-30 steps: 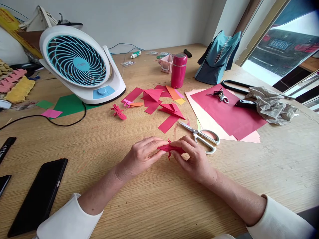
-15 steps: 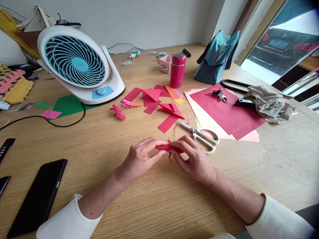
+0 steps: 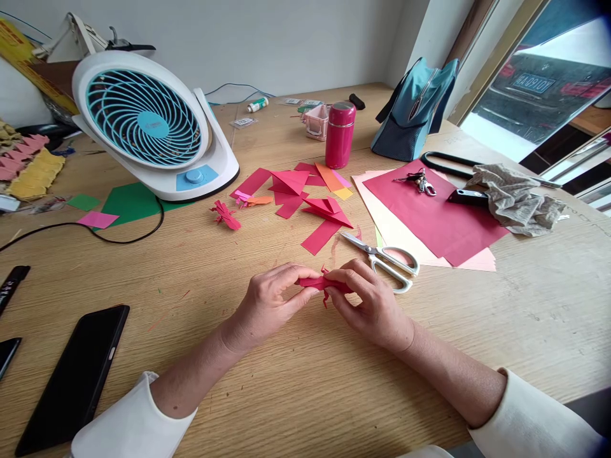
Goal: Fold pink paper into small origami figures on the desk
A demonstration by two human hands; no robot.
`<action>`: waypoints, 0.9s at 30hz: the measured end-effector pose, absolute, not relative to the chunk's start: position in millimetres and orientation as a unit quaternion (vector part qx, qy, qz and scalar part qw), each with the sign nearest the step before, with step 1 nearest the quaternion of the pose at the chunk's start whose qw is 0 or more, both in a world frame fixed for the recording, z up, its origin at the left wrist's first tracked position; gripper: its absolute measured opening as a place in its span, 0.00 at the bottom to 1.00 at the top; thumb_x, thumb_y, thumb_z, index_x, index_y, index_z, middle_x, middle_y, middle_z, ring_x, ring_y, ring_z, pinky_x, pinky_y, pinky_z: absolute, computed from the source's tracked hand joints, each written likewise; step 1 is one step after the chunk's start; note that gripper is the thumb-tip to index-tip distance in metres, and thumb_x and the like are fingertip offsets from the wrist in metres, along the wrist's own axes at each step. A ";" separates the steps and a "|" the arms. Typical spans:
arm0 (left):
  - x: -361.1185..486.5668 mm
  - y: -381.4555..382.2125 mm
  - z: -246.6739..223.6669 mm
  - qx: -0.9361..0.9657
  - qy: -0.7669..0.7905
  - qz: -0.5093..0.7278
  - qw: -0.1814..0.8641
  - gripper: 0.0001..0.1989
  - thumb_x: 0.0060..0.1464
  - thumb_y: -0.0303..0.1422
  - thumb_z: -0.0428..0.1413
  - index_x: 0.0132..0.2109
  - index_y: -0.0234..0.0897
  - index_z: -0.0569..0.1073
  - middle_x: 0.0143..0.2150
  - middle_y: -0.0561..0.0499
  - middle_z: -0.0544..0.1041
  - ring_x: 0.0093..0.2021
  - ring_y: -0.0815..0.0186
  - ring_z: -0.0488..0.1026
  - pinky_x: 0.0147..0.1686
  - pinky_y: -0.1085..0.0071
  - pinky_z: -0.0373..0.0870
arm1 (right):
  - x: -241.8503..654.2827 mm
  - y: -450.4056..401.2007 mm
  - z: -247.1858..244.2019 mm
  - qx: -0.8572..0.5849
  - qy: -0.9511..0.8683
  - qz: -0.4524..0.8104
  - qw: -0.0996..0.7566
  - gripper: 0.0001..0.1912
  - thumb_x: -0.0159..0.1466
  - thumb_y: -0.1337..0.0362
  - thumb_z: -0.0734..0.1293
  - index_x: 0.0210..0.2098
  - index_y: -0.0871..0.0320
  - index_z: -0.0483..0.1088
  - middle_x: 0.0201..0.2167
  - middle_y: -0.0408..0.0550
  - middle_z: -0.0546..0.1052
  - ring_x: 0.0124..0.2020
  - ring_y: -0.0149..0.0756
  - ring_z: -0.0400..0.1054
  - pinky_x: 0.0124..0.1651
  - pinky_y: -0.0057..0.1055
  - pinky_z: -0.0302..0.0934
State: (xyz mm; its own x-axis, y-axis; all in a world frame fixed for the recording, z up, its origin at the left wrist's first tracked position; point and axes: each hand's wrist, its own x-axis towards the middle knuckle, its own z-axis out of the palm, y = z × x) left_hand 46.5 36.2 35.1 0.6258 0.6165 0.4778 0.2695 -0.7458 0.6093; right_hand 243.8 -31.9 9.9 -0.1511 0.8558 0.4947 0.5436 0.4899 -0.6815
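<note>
A small folded figure of red paper [image 3: 312, 282] is held between my two hands, with thin bent strips sticking out at its middle. My left hand [image 3: 270, 296] pinches its left end between thumb and fingers. On the other end, my right hand [image 3: 370, 299] is closed, its fingertips hiding part of the paper. Scissors with white handles [image 3: 382, 254] lie just beyond my right hand. Farther off is a similar red folded paper figure [image 3: 225, 215], close to a small pink and orange paper piece [image 3: 255, 200]. Folded red paper pieces [image 3: 327, 211] lie ahead of my hands.
A white and blue fan [image 3: 153, 127] stands at the back left. A pink flask [image 3: 340, 135] and a blue bag [image 3: 413, 114] stand at the back. Red paper sheets [image 3: 429, 210] bear keys [image 3: 422, 182] on the right. A phone [image 3: 76, 375] lies front left.
</note>
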 end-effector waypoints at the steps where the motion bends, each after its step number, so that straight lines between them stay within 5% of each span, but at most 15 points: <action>1: 46.7 35.8 35.3 0.866 0.256 0.350 0.248 0.07 0.59 0.26 0.60 0.45 0.38 0.77 0.40 0.51 0.83 0.40 0.67 0.79 0.43 0.71 0.75 | 243.6 -32.1 10.3 -0.475 -0.737 0.172 0.448 0.11 0.69 0.69 0.63 0.50 0.55 0.69 0.37 0.50 0.71 0.34 0.34 0.71 0.36 0.32 0.73; 27: 44.8 37.7 33.1 0.896 0.208 0.353 0.172 0.08 0.61 0.25 0.59 0.47 0.37 0.74 0.42 0.49 0.82 0.44 0.68 0.79 0.47 0.72 0.75 | 247.5 -27.6 8.1 -0.448 -0.742 0.208 0.453 0.09 0.70 0.71 0.61 0.48 0.56 0.65 0.38 0.49 0.72 0.38 0.36 0.68 0.40 0.35 0.67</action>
